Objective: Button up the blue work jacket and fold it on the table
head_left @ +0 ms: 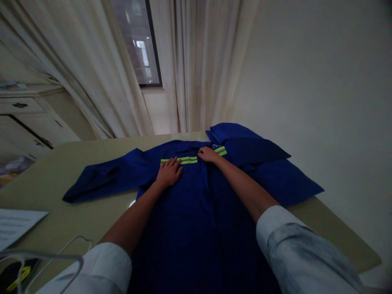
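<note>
A dark blue work jacket (pixel 183 212) lies spread over the table, with yellow-green and grey reflective strips (pixel 188 160) across its chest. One sleeve (pixel 122 175) stretches out to the left. My left hand (pixel 169 172) rests flat on the left chest, fingers spread over the strip there. At the upper end of the front opening, my right hand (pixel 208 154) has its fingers closed on the jacket's front edge, just below the collar. Its fingertips are partly hidden. On the right, more blue cloth (pixel 257 155) is bunched in folded layers.
The table (pixel 76 151) has a pale greenish top. Printed paper (pixel 18 224) and a white cable (pixel 70 245) lie at the left. A white cabinet (pixel 33 110) and curtains (pixel 196 65) stand behind, and a wall (pixel 321 81) borders the right side.
</note>
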A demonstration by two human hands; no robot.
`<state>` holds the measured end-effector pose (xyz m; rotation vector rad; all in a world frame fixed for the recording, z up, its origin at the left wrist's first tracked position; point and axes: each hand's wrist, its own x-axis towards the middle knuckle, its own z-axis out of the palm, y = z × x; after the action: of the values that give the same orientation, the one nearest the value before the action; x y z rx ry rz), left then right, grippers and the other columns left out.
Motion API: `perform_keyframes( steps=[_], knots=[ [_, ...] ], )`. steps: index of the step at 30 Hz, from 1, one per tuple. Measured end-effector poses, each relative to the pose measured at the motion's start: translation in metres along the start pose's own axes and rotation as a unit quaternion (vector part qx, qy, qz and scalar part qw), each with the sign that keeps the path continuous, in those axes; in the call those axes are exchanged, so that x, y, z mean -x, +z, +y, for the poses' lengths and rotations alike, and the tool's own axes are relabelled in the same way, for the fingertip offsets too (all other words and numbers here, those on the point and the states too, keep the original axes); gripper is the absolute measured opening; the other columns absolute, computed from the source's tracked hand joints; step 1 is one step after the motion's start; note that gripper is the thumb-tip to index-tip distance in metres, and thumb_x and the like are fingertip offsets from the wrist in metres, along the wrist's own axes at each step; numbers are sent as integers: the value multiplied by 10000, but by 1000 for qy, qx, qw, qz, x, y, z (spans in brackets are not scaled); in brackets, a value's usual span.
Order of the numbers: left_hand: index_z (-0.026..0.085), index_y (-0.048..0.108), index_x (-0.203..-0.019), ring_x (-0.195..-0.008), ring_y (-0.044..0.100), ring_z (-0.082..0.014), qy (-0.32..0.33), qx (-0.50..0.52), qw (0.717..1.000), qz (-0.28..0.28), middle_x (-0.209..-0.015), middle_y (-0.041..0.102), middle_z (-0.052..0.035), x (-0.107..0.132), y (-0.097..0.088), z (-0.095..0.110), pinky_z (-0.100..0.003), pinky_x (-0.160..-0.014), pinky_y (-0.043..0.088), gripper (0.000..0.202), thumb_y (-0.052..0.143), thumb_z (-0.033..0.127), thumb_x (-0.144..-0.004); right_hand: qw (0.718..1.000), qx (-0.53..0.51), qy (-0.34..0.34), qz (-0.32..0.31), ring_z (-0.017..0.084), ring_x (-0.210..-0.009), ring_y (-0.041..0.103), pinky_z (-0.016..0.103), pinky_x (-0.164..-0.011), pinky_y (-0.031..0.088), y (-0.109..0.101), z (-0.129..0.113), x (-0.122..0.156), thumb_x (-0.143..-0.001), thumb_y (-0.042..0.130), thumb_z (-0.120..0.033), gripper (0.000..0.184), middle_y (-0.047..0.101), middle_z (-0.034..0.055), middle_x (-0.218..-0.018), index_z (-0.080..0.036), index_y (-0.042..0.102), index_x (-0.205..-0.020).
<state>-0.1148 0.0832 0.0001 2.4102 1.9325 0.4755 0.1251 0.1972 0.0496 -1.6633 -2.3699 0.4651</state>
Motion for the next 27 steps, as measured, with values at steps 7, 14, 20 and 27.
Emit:
perform_keyframes(
  steps=[7,14,20,27],
  knots=[
    [252,481,-1584,-1520,402,-360,32,-13,998,-47,-1672,417,-98,-12,7,-39,-547,-1236,305,609,351,546,-1066,984,-93,-36,145,242,-1349,583,389,-1137,451,-17,-1,-48,-994,586,-295,541,543,194,-1533,-122,522,-1502],
    [264,474,-1589,-1516,405,-346,38,-18,998,-48,-1671,419,-92,-25,6,-58,-544,-1231,302,599,358,526,-1064,986,-18,-154,-58,338,-1360,573,503,-1141,439,23,-32,-44,-864,784,-379,532,621,129,-1478,-254,658,-1366],
    [255,496,-1573,-1495,424,-351,38,-19,998,-41,-1654,445,-102,-23,4,-53,-551,-1219,312,587,388,513,-1057,988,-38,-69,129,310,-1357,560,471,-1146,439,23,-59,-65,-1035,516,-349,481,592,192,-1475,-146,538,-1470],
    [250,511,-1560,-1485,434,-350,30,-1,999,-32,-1634,473,-105,-24,2,-51,-547,-1215,313,579,428,492,-1042,987,-28,-94,124,327,-1457,458,497,-1217,360,20,-71,-74,-970,632,-285,607,495,196,-1575,-143,473,-1538]
  ],
)
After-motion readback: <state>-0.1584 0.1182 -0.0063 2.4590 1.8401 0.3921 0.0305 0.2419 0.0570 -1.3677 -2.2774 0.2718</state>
